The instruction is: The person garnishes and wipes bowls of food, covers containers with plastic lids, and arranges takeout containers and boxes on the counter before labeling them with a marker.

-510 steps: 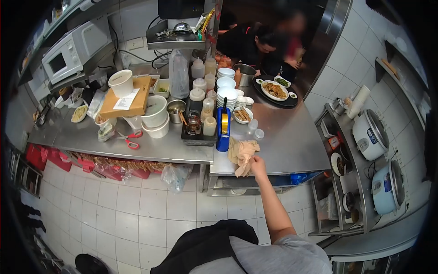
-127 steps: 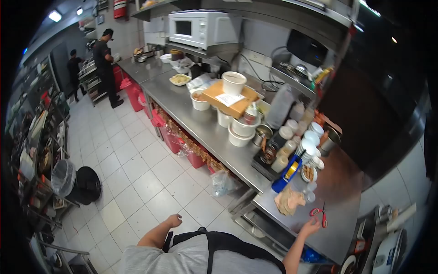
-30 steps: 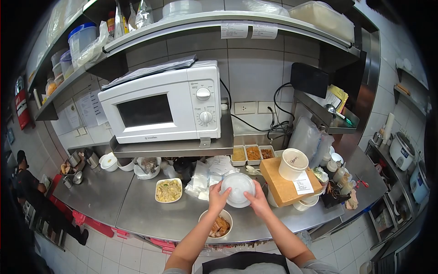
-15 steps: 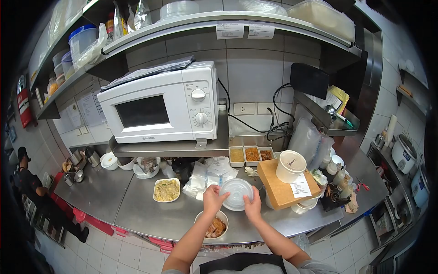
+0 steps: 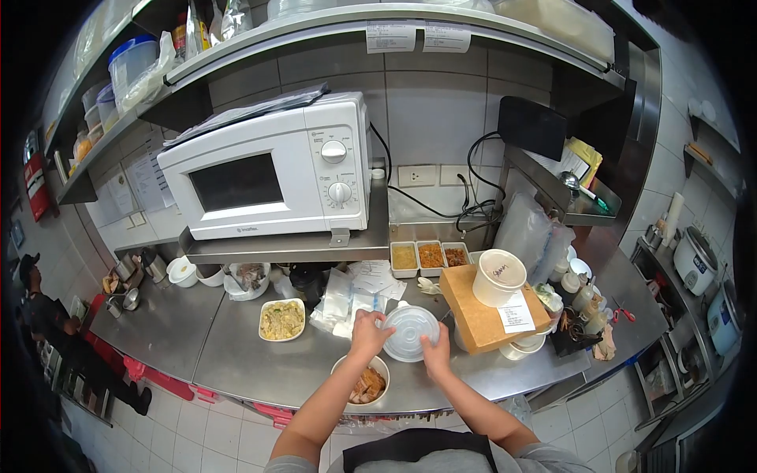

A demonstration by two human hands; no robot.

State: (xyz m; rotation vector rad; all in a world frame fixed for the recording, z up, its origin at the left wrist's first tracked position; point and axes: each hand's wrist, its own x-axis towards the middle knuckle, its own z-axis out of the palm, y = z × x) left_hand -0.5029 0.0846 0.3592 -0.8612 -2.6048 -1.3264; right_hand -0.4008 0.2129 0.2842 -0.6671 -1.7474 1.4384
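Note:
A round translucent plastic lid (image 5: 412,333) is held between my two hands above the steel counter. My left hand (image 5: 369,334) pinches its left edge, and my right hand (image 5: 434,351) grips its right edge. Just below and left of the lid, near the counter's front edge, stands a white bowl (image 5: 385,396) with browned pieces of food (image 5: 367,386), partly covered by my left forearm. To the right, a white tub (image 5: 500,277) sits on a brown cardboard box (image 5: 470,313) with a printed label.
A square dish of yellowish food (image 5: 281,320) and plastic bags (image 5: 337,298) lie on the counter (image 5: 236,359). A microwave (image 5: 272,169) stands on a shelf above. Three small food trays (image 5: 430,256) are at the back. Sauce bottles (image 5: 583,298) stand right. A person (image 5: 59,327) stands far left.
Since the earliest frame the view has swung left to the microwave area, and the red scissors were let go on the right counter. Both hands now hold the lid, nearly unmoved over the last second.

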